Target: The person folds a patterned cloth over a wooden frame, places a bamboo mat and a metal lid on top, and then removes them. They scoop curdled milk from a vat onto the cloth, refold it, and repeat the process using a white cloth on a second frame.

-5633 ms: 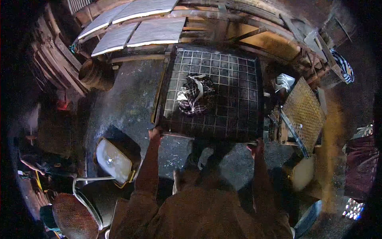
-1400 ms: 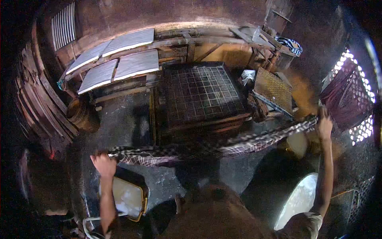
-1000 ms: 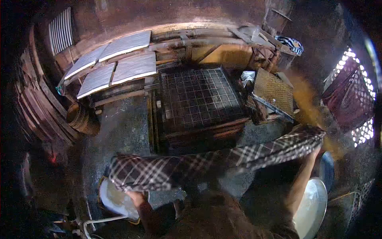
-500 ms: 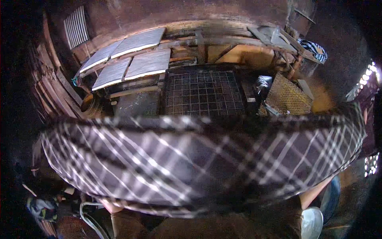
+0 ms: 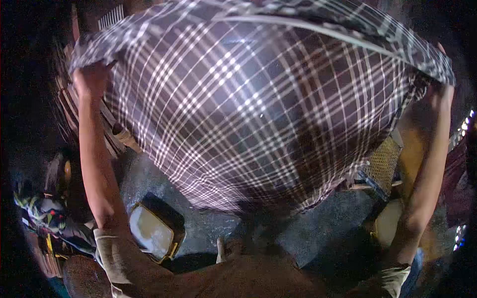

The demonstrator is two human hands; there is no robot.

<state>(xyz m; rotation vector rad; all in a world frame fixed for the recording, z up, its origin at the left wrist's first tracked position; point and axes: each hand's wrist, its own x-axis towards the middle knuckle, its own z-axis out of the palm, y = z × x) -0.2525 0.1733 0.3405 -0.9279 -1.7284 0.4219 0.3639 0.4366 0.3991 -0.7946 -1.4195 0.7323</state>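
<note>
A large dark cloth with a white plaid pattern spreads across the upper middle of the view, billowing between my raised arms. At the upper left my left hand is closed on one corner of it. Over at the upper right, my right hand grips the opposite side, its fingers partly hidden by the fabric. A pale band runs along the top of the cloth, and its lower part hangs in a curve above the floor.
A pale-topped container with a yellow rim stands on the grey floor at lower left. Another pale-topped object is at lower right. A yellowish mesh panel leans at right. Wooden planks stand at left.
The cloth has risen and spread out, now covering the racks and grid behind it. Both my arms have come up into view, and the floor below shows.
</note>
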